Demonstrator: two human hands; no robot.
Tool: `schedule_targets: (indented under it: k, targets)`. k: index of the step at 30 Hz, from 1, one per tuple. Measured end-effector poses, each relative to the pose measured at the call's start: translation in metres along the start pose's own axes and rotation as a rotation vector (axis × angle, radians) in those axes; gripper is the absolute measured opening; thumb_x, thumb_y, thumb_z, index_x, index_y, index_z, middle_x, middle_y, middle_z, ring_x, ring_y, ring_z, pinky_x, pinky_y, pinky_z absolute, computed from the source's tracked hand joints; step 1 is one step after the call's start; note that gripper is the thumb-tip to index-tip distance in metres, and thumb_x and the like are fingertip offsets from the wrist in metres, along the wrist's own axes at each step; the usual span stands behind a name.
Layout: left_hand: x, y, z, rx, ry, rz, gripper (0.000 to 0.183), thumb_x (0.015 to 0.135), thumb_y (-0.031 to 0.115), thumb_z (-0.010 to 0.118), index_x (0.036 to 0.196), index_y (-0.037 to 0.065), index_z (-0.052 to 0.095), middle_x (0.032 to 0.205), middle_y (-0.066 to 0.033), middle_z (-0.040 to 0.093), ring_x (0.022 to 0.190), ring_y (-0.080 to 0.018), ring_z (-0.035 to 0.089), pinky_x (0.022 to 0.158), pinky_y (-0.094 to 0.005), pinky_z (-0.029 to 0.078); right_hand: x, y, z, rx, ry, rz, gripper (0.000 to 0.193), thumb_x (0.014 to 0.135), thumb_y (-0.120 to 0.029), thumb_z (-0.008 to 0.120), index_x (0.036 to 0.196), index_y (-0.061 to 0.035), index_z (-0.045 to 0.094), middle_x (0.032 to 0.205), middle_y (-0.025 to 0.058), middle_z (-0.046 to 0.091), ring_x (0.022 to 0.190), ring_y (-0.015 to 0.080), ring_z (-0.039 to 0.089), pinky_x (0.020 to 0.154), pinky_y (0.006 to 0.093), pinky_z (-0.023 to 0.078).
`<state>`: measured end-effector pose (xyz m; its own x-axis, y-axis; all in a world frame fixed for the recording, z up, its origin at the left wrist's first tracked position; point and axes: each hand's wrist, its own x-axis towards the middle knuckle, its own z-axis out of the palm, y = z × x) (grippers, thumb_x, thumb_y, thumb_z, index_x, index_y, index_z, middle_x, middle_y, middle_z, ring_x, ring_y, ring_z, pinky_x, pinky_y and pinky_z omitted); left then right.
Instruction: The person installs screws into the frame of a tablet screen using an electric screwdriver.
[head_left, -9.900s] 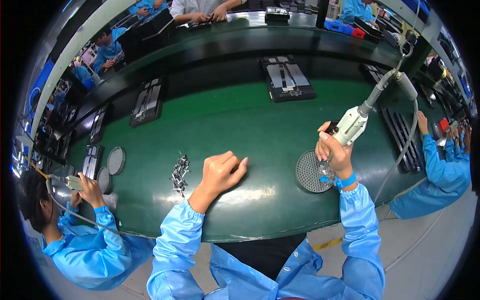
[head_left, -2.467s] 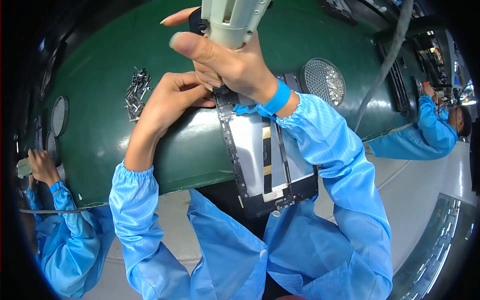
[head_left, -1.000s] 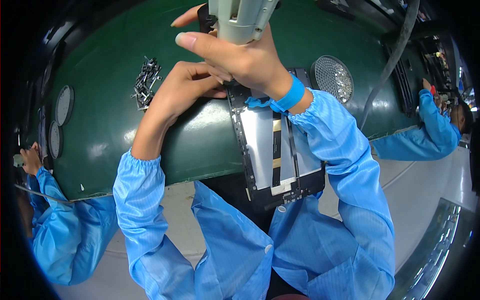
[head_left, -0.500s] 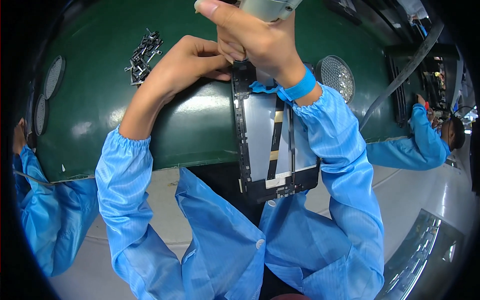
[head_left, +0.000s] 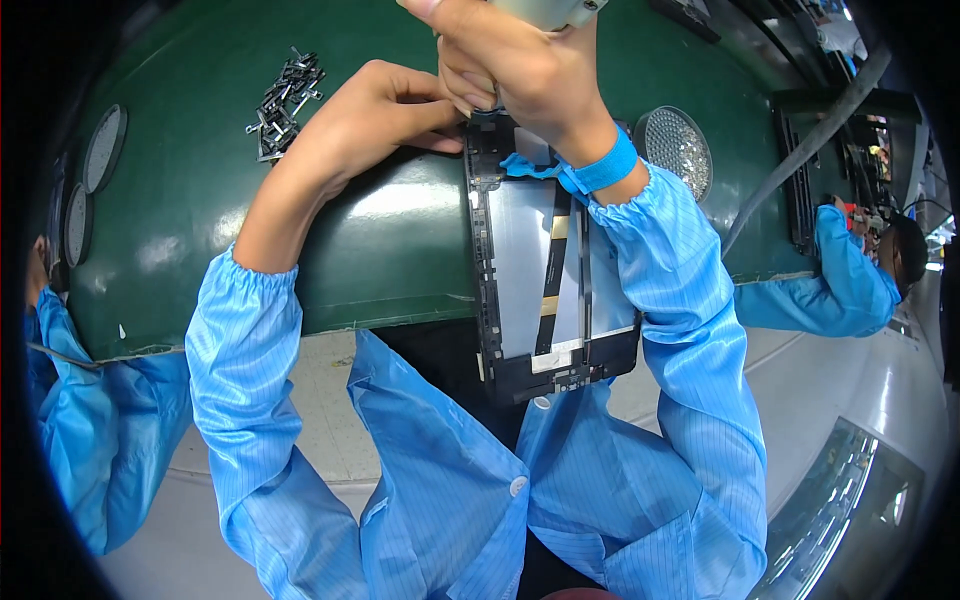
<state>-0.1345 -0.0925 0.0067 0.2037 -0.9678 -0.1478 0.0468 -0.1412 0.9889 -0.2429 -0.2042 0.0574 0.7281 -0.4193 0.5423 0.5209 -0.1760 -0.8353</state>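
Note:
An opened tablet [head_left: 510, 270], with a dark frame, a pale inner plate and dark strips, lies lengthwise before me, its near end overhanging the bench edge. My right hand [head_left: 530, 70] is closed round a pale grey-green power screwdriver [head_left: 550, 8] above the tablet's far end. The picture's top edge cuts off its upper body, and my fingers hide its tip. At the tablet's far left corner, my left hand [head_left: 385, 115] holds the edge with thumb and fingers. Its fingertips are partly hidden behind my right hand. A blue strap [head_left: 605, 170] circles my right wrist.
On the green bench [head_left: 180, 190], a pile of small metal-and-black parts [head_left: 286, 105] lies beyond my left forearm. A round dish of small pieces [head_left: 680, 150] stands right of the tablet. Two round dishes [head_left: 105, 150] sit far left. A grey hose [head_left: 810, 150] crosses at right. Co-workers' blue sleeves [head_left: 850, 290] flank me.
The view has shifted slightly. Both my hands stay at the tablet's far end with the same hold. At right, the co-worker's forearm and head have moved a little.

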Motion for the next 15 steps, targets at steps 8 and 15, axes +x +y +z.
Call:
schedule_targets:
  k: [8,15]
  targets:
    - [0.003,0.007,-0.004,0.058,-0.02,-0.017,0.025,0.096,0.012,0.06,0.105,-0.011,0.066,0.097,-0.0141,0.069,0.089,-0.0178,0.07,0.084,-0.0271,0.058,0.007,-0.003,-0.002,0.015,-0.029,0.05,0.011,0.089,-0.003,0.069,0.08,-0.0033,0.063,0.068,-0.0034,0.057,0.056,0.0046,0.049,0.048,0.0228,0.036]
    - [0.007,0.006,-0.005,0.032,-0.018,-0.026,0.025,0.097,0.012,0.06,0.106,-0.011,0.066,0.099,-0.0144,0.069,0.088,-0.0173,0.07,0.082,-0.0268,0.058,0.01,-0.001,-0.005,0.045,-0.011,0.118,0.013,0.087,-0.001,0.07,0.077,-0.0028,0.062,0.069,-0.0025,0.057,0.055,0.0041,0.049,0.047,0.0229,0.035]
